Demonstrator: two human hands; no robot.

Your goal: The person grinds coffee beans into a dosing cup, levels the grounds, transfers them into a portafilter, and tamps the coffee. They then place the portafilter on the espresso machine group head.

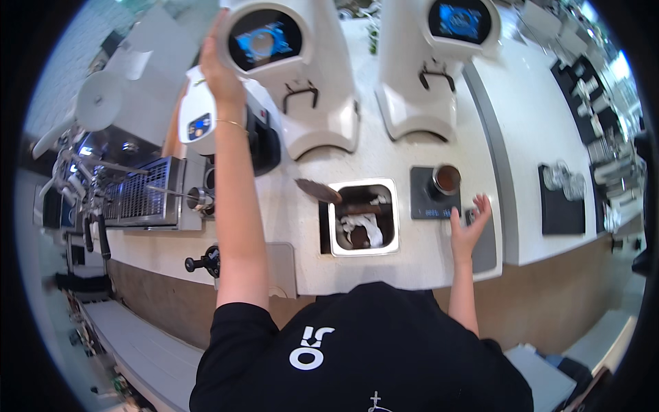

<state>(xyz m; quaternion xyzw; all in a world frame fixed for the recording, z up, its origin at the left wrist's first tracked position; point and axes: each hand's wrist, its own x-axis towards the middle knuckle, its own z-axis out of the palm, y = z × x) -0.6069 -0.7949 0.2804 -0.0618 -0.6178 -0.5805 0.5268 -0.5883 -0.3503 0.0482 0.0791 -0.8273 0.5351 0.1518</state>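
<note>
My left hand (pixel 222 77) reaches up along the left side of a white coffee grinder (pixel 322 67) with a round lit screen. Its fingers stretch along the casing edge, and whether they grip anything is hidden. My right hand (pixel 472 226) is empty, fingers spread, just right of a black digital scale (pixel 419 180). On the scale stands a dark cup (pixel 447 180) with brown contents. A small dark object (pixel 470 216) lies behind the right fingers. Between my arms, a steel bin (pixel 395 216) set into the counter holds crumpled white paper (pixel 368 226). A brush (pixel 319 190) rests at its rim.
A second white grinder (pixel 412 77) stands right of the first. Left of my forearm are a smaller white machine with buttons (pixel 198 121), an espresso machine's drip tray (pixel 141 193) and a black-handled tool (pixel 203 262). Glasses (pixel 566 180) sit on a black mat at right.
</note>
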